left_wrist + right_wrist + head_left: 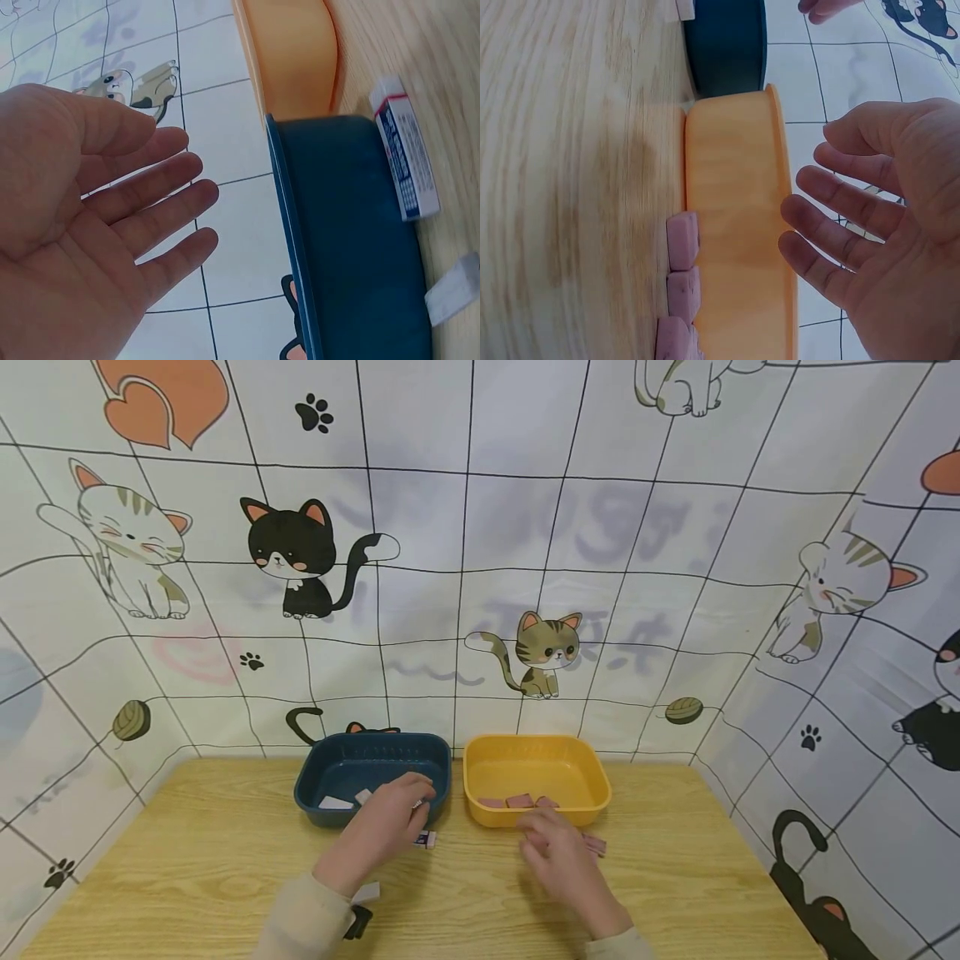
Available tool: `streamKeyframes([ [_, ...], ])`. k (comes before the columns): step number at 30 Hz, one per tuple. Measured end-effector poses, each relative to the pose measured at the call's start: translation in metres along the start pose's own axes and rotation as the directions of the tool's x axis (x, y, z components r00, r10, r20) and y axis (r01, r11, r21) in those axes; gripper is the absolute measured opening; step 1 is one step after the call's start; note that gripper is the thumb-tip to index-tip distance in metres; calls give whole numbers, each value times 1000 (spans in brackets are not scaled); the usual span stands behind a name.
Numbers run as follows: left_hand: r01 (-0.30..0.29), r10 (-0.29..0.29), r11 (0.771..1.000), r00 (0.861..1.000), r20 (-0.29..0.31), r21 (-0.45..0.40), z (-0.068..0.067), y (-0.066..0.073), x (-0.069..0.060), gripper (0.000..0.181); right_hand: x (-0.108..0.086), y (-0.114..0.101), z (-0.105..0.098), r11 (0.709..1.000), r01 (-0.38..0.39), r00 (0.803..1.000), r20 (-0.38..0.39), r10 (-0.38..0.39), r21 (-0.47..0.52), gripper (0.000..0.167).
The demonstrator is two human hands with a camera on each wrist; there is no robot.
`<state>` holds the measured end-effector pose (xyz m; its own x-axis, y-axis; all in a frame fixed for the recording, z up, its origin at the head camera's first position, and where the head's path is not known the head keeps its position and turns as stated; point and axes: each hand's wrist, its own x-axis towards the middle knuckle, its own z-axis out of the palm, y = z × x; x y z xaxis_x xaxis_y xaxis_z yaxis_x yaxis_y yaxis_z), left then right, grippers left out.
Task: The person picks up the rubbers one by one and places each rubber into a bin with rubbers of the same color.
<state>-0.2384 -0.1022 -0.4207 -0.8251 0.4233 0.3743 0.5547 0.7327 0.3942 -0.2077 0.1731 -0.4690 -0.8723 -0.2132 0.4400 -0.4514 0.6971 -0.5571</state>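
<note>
At eleven o'clock from the person, white pieces (336,803) lie in a blue tub (360,755). Over it, the left hand (386,822) has loose fingers and grips nothing. Toward one o'clock, pink blocks (519,801) sit in a yellow tub (537,758). At its six o'clock side, the empty right hand (564,862) has fingers apart, near more pink blocks (682,241). If that hand rushes, it could knock them away.

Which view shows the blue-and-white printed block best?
Left wrist: the blue-and-white printed block shows lengthwise, uncovered, its printing large. Head shows only a small part, sticking out past the left hand. Right wrist has just a pale corner at the top edge; can't tell if that's it.
</note>
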Motion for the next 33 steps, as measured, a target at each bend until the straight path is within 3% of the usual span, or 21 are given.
streamKeyframes([
  [10,1,-1,1000,1000,-13,-13,7,11,-7,13,2,7,-4,995,71,996,-55,-75,-70,17],
  [19,-50,48,997,998,-47,-51,17,17,-12,13,0,12,-4,996,38,998,-49,-42,-86,15],
  [30,-75,74,994,997,-9,-77,31,26,-14,14,-1,17,-1,994,-25,1000,-1,25,-104,6],
  [33,-81,82,994,997,12,-79,35,29,-14,14,0,18,-1,995,-37,998,39,41,-94,15],
])
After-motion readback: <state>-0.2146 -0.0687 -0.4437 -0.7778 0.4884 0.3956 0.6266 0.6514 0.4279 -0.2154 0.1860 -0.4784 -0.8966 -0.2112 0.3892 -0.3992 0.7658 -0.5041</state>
